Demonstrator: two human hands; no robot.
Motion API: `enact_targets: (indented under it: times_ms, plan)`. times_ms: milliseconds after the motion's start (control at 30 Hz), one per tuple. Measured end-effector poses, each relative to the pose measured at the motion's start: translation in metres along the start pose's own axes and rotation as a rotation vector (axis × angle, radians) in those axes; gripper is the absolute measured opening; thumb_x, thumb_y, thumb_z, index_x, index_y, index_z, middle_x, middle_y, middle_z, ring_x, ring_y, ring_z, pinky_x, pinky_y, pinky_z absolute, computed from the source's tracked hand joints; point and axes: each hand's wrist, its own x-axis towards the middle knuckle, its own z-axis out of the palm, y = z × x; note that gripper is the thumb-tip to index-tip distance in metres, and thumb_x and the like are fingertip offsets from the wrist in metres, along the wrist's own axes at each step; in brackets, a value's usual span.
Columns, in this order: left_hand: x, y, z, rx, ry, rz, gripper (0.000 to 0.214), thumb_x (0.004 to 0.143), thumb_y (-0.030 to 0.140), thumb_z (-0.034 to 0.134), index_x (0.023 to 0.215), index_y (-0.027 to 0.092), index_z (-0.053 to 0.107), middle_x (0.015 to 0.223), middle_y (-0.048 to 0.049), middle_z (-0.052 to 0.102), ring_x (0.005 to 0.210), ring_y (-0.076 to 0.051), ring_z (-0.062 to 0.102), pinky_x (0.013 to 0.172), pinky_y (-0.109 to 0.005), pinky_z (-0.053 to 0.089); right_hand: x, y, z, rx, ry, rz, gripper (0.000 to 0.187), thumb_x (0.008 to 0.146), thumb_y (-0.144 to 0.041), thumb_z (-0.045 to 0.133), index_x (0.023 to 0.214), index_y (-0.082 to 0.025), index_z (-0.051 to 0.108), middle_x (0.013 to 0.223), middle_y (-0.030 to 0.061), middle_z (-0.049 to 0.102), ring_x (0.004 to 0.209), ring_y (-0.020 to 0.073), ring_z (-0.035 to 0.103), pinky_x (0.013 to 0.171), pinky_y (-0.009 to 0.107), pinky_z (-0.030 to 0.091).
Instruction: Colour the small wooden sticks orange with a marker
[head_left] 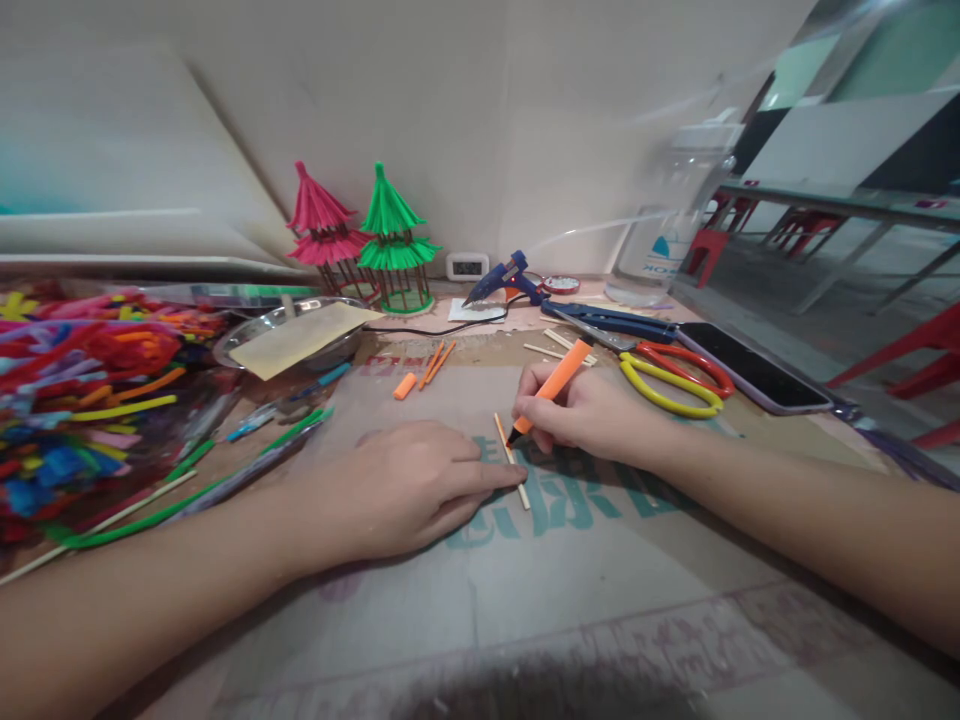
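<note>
An orange marker (pixel 553 390) is in my right hand (pixel 559 410), its fingers closed around the barrel. The dark tip touches a thin wooden stick (pixel 523 492) lying on the cardboard (pixel 420 610). The stick's far part is orange and its near end is bare wood. With its index finger stretched out, my left hand (pixel 409 485) presses the stick down; its other fingers are loosely bent and grip nothing visible. Beyond my left hand lie the orange marker cap (pixel 405 386) and a few orange sticks (pixel 437 364). Plain sticks (pixel 559 345) rest behind my right hand.
Pink (pixel 321 215) and green (pixel 396 240) pagoda models stand at the back, beside a blue glue gun (pixel 506 280). Pipe cleaners (pixel 82 400) and a metal bowl (pixel 349 345) fill the left. Scissors (pixel 675 385), a phone (pixel 750 365) and a clear bottle (pixel 660 220) are at right.
</note>
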Motion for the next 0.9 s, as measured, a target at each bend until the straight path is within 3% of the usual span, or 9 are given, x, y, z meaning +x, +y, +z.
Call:
enact_targets:
  times_ms: [333,533,900]
  plan:
    - [0.0005,0.0002,-0.0016,-0.001,-0.008,-0.001,0.036,0.103,0.026,0.043,0.130,0.028,0.067,0.080,-0.0035,0.068,0.072,-0.020,0.064,0.066,-0.029,0.045,0.0011,0.0049,0.0011,-0.024,0.055,-0.012,0.015,0.093,-0.030,0.055,0.082,-0.022,0.050,0.057,-0.0062,0.060,0.046,0.0079,0.045,0.045,0.021,0.034]
    - [0.0011,0.0008,-0.0025,0.019,-0.019,0.004,0.037,0.103,0.024,0.043,0.130,0.029,0.067,0.078,-0.0032,0.068,0.072,-0.020,0.064,0.066,-0.030,0.045,0.0053,0.0070,0.0016,0.032,0.181,-0.063,0.018,0.091,-0.038,0.061,0.091,-0.020,0.058,0.066,-0.0028,0.063,0.053,0.0099,0.053,0.048,0.021,0.038]
    - [0.0026,0.0019,-0.0038,0.014,-0.015,-0.003,0.037,0.102,0.024,0.043,0.130,0.029,0.068,0.081,-0.0036,0.069,0.074,-0.020,0.066,0.067,-0.028,0.047,0.0076,0.0046,0.0012,-0.046,0.178,-0.027,0.014,0.093,-0.032,0.055,0.087,-0.020,0.056,0.062,-0.0024,0.064,0.049,0.0100,0.051,0.048,0.023,0.037]
